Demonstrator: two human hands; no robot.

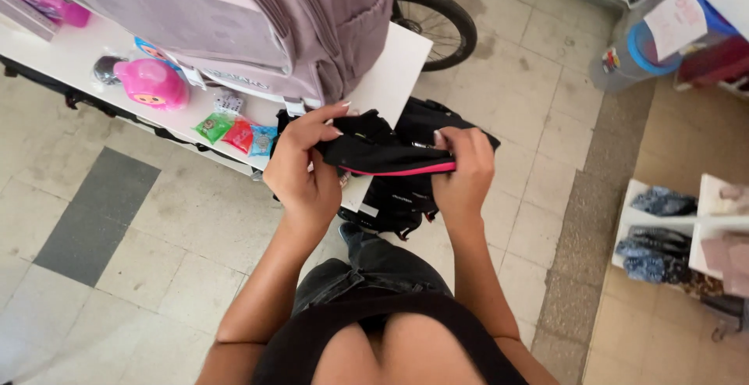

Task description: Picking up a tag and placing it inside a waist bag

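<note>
Both my hands hold a small black pouch (382, 153) with a pink edge, level and just off the edge of a white counter (390, 73). My left hand (304, 170) grips its left end, thumb and fingers wrapped over the top. My right hand (462, 174) pinches the right end near the zip. A large lilac backpack (257, 18) stands on the counter directly behind the pouch. A black bag (406, 198) sits on the floor below my hands.
On the counter lie a pink round toy (152, 83) and green, red and blue small packets (234, 131). A bicycle wheel (437, 22) stands behind the counter. A white shelf with patterned cloth items (663, 233) is at right, a bin (632, 57) at upper right.
</note>
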